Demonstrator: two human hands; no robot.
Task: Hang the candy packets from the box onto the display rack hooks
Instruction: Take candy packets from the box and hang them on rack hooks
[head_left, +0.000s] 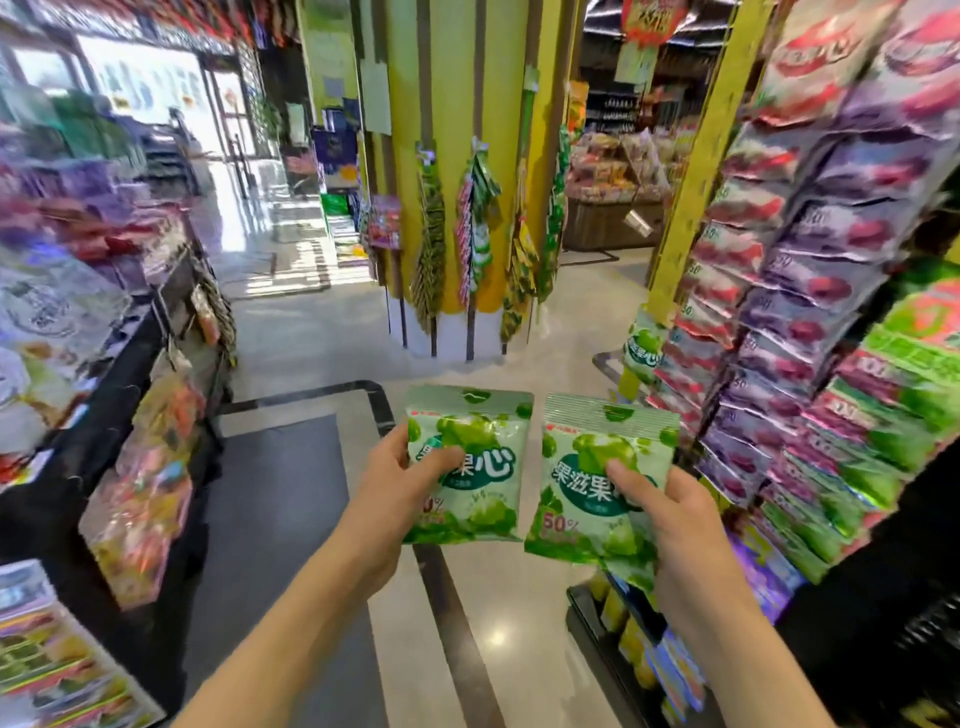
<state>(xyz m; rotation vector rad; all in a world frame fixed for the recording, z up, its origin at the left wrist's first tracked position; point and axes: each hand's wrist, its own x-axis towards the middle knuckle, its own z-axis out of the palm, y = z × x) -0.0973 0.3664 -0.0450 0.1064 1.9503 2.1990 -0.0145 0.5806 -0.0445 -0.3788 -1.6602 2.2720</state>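
Note:
I hold two green candy packets upright in front of me over the shop floor. My left hand (402, 480) grips the left packet (480, 499) at its left edge, thumb across its front. My right hand (670, 514) pinches the right packet (582, 499), with more green packets bunched behind it under the palm. The display rack (810, 332) stands close on my right, densely hung with rows of red, purple and green packets. No box is in view.
A yellow pillar (462, 171) with hanging snack strips stands ahead across the aisle. A black counter (104, 395) with bagged goods runs along my left. Low shelves of packets (639, 644) sit under my right hand. Tiled floor (311, 332) stretches ahead between counter and pillar.

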